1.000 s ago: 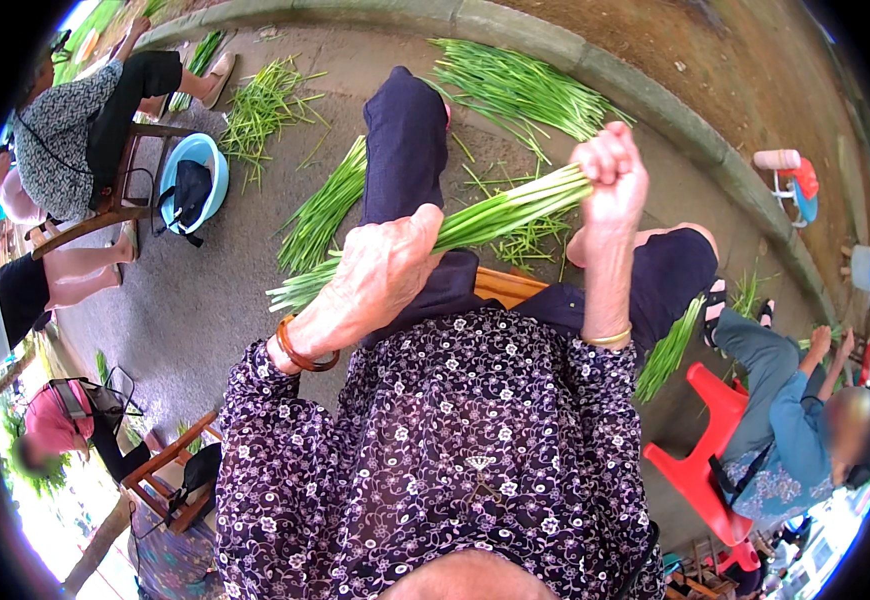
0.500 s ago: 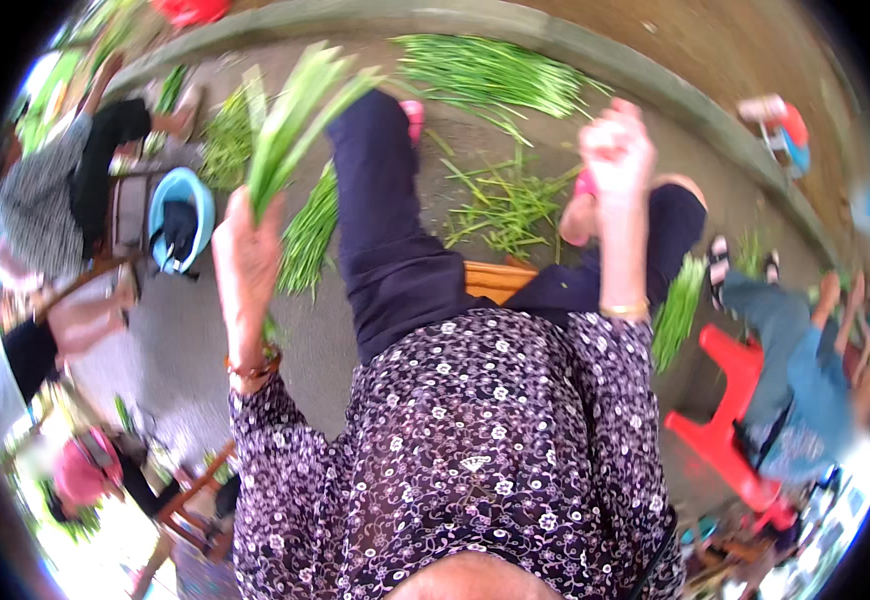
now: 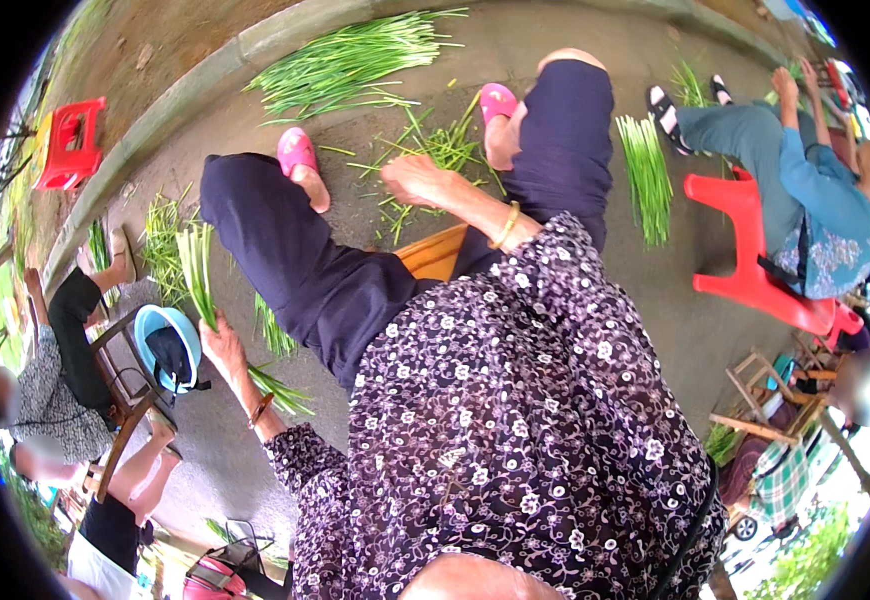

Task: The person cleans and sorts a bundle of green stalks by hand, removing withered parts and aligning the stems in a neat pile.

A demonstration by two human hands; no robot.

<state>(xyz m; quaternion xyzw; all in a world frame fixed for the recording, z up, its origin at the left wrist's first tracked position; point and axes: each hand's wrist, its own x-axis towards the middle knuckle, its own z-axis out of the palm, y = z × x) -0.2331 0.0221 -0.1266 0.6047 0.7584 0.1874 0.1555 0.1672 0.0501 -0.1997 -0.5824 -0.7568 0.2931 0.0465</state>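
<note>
Out beside my left knee, my left hand (image 3: pixel 223 348) is closed round a bunch of long green stalks (image 3: pixel 196 268), which look like garlic chives. Their pale ends point away from me and the thin green ends trail out behind the wrist. My right hand (image 3: pixel 419 181) reaches between my knees, over a loose scatter of stalks (image 3: pixel 447 150) on the ground. Its fingers are curled in, and whatever they may hold is hidden. A big heap of laid-out stalks (image 3: pixel 340 65) lies beyond my pink shoes (image 3: pixel 296 151).
A neat bundle of stalks (image 3: pixel 645 185) lies right of my right knee. Farther right, a person in blue (image 3: pixel 825 200) sits by a red plastic stool (image 3: pixel 745 240). On the left are a light blue basin (image 3: pixel 168 345) and seated people. A kerb (image 3: pixel 285 35) runs along the far side.
My right hand has come down from its raised place to the scatter between my feet. The left hand has lowered outward, still holding the bunch. The whole view has swung to the right.
</note>
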